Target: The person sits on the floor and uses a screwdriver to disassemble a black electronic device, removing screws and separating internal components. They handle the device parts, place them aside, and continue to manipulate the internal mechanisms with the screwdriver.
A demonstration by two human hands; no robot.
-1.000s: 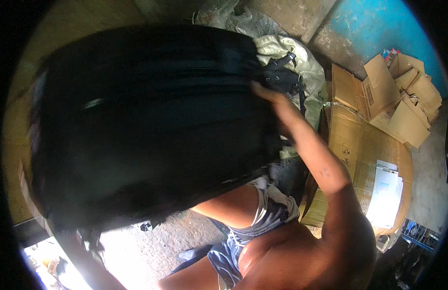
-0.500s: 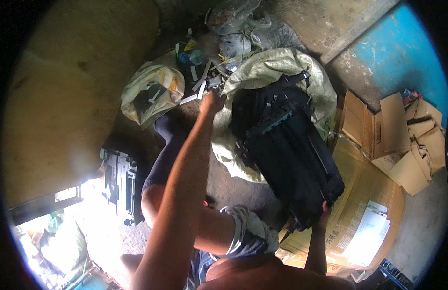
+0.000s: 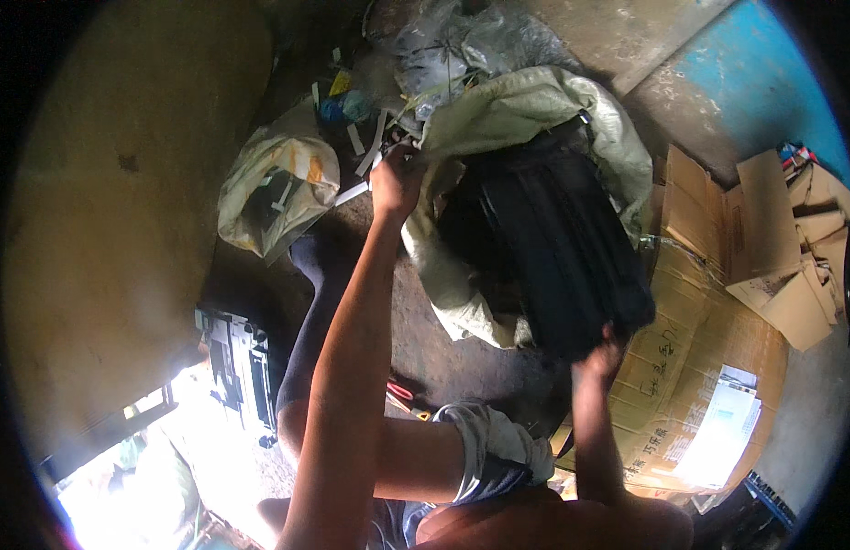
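Note:
A wide whitish woven sack [image 3: 535, 96] stands with its mouth gaping and dark plastic pieces inside. My right hand [image 3: 597, 359] grips the near end of a long black plastic unit [image 3: 572, 247], whose far part lies within the sack's mouth. At the sack's left rim, my left hand [image 3: 396, 188] is closed, its fingers around or against something small among grey scraps. What it holds cannot be made out.
Left of the sack sits a smaller whitish bag [image 3: 232, 206]. A grey-black plastic frame part [image 3: 240, 367] stands by my leg. Red-handled tool [image 3: 400, 390] lies near my knee. At right are a large cardboard box [image 3: 691, 367] and torn cardboard [image 3: 764, 220].
The black unit has moved up and right, farther into the sack's mouth, with my right hand still at its near end. My left hand stays by the rim. The view has shifted slightly.

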